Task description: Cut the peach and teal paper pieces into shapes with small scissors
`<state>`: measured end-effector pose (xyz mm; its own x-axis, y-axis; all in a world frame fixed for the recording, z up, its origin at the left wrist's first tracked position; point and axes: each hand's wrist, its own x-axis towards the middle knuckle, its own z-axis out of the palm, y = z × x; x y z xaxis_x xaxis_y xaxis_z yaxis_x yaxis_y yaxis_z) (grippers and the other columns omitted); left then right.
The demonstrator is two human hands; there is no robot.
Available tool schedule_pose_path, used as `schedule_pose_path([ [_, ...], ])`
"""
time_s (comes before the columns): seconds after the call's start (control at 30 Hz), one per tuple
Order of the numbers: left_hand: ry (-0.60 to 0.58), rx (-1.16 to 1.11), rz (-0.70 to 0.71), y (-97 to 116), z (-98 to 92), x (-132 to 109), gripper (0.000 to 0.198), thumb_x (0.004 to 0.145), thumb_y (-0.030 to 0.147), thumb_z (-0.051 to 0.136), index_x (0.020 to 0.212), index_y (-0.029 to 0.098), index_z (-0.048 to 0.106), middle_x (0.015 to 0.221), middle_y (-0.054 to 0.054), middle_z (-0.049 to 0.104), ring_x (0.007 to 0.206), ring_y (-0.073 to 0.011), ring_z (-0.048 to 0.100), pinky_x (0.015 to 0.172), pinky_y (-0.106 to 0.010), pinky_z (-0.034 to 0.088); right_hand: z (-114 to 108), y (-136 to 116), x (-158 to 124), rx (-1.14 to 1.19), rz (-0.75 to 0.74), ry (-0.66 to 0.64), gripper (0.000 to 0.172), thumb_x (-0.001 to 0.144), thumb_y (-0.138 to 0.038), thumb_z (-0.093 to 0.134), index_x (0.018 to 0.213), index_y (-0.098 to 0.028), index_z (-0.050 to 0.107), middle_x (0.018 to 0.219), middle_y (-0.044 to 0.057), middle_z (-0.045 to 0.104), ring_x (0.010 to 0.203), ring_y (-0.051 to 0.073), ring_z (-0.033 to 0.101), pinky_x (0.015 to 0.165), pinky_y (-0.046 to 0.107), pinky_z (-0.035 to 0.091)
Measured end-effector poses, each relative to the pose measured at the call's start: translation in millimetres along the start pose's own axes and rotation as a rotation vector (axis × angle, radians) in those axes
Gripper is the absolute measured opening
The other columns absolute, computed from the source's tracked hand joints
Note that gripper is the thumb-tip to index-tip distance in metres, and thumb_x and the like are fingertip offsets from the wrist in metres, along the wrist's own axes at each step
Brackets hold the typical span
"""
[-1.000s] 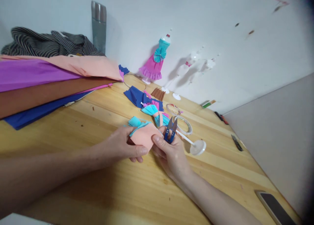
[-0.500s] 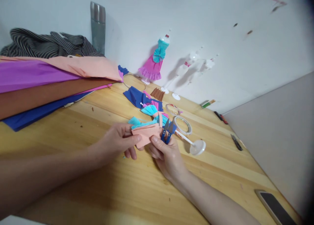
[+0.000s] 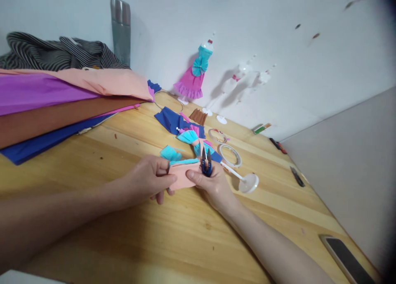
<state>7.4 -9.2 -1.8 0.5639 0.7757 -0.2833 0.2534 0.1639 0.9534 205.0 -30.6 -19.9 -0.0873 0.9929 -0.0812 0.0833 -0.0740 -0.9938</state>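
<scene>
My left hand (image 3: pixel 148 180) pinches a folded peach paper piece (image 3: pixel 183 176) with a teal strip along its top edge, just above the wooden table (image 3: pixel 173 242). My right hand (image 3: pixel 213 184) grips small blue thread snips (image 3: pixel 206 165), blades pointing up, and its thumb also presses on the peach piece. Both hands meet at the paper. Just beyond lie teal, pink and blue paper dress pieces (image 3: pixel 188 136).
Large sheets of peach, purple, brown and blue paper (image 3: pixel 55 106) lie at the left, striped cloth (image 3: pixel 55 53) behind them. A pink and teal paper dress on a stand (image 3: pixel 194 75), white stands (image 3: pixel 244 181), tape rolls (image 3: pixel 230 155), a metal flask (image 3: pixel 120 28), and a phone (image 3: pixel 346 257) are about.
The peach piece has been folded flatter and lowered toward the table. My right hand has turned the snips upright and moved left, closer to the paper.
</scene>
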Motion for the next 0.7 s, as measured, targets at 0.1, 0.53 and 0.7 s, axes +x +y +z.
schedule_pose_path([
  [0.1,-0.012,0.024,0.007,-0.2,-2.6,0.3,0.023,0.072,0.034,0.057,0.061,0.014,0.059,0.042,0.002,0.054,0.037,-0.0097,0.051,0.039,-0.017,0.032,4.0,0.1,-1.8,0.063,0.006,-0.004,0.035,0.064,-0.046,0.083,0.066,-0.019,0.062,0.056,-0.001,0.053,0.053,0.015,0.047,0.052,0.029,0.039],
  [0.53,-0.006,-0.027,0.084,-7.6,-3.3,3.3,0.038,0.073,0.046,0.06,0.052,0.015,0.052,0.044,0.003,0.047,0.042,-0.0073,0.042,0.042,-0.018,0.03,15.5,-1.4,-8.2,0.076,0.037,-0.012,0.035,0.059,-0.048,0.084,0.066,-0.019,0.066,0.049,-0.001,0.048,0.05,0.015,0.045,0.046,0.028,0.033],
  [0.7,0.001,-0.076,0.073,-5.9,-5.6,4.1,0.038,0.07,0.046,0.063,0.051,0.016,0.053,0.038,0.004,0.046,0.037,-0.0062,0.039,0.039,-0.017,0.027,17.0,-3.4,-9.7,0.144,0.074,-0.042,0.038,0.064,-0.049,0.08,0.062,-0.019,0.056,0.047,-0.006,0.038,0.042,0.009,0.029,0.042,0.024,0.021],
])
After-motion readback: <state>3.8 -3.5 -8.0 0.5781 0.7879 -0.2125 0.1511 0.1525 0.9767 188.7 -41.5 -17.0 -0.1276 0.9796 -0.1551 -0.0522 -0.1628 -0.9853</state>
